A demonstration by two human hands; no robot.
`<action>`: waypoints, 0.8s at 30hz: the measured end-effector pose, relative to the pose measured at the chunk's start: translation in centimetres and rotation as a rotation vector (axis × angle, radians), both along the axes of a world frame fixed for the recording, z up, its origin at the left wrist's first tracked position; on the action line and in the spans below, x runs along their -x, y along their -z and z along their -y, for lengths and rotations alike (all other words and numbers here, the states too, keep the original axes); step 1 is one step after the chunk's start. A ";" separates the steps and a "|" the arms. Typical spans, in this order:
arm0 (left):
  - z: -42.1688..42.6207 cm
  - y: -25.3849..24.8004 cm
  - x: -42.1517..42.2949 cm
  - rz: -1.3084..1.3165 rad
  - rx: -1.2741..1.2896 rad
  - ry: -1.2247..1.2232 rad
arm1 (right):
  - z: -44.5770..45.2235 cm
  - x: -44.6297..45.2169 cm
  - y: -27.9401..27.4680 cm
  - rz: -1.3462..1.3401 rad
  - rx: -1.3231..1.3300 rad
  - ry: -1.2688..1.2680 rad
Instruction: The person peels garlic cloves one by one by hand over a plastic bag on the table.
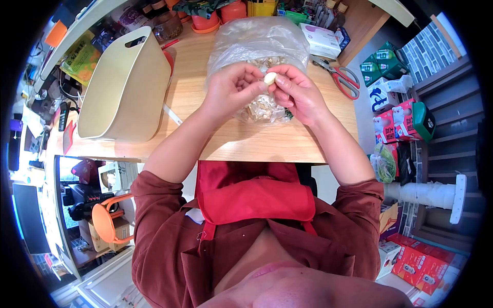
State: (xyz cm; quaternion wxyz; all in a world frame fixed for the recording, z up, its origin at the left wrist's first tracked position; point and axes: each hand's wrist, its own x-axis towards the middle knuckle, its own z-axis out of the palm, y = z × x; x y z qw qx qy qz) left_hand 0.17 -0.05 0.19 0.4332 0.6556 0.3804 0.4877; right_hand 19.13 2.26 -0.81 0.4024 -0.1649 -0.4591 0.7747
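Observation:
A small, pale, smooth garlic clove (270,78) is pinched at the fingertips between my two hands. My right hand (300,95) grips it with thumb and index finger. On its other side, the curled fingers and thumb of my left hand (233,90) meet the clove. Under and behind both hands lies a clear plastic bag (257,38), crumpled on the table. Papery garlic skins (262,110) show in the bag's near part. My hands hide some of the bag's contents.
A tall cream bin (120,97) stands left on the wooden table (246,143). Red-handled scissors (344,82) lie at the right edge, near a white box (319,41). Pots and jars line the back. Red boxes (395,123) sit beyond the table's right side.

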 end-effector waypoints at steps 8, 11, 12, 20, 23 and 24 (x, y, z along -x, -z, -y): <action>-0.4 0.9 -0.3 0.001 -0.033 -0.036 | 0.1 0.0 -0.2 -0.005 0.016 -0.008; -0.5 0.8 -0.2 0.038 -0.002 -0.003 | 0.1 0.0 -0.2 0.019 0.008 0.001; -0.5 0.8 -0.2 0.055 0.015 0.007 | 0.1 0.0 -0.2 0.033 0.003 0.013; 0.0 -0.8 0.0 0.191 0.284 0.105 | 0.1 0.1 -0.2 0.099 -0.034 0.048; 0.0 -0.7 0.1 0.211 0.295 0.113 | 0.0 0.1 -0.1 0.113 -0.047 0.060; 0.0 -0.7 0.1 0.213 0.293 0.116 | 0.0 0.1 -0.2 0.124 -0.049 0.066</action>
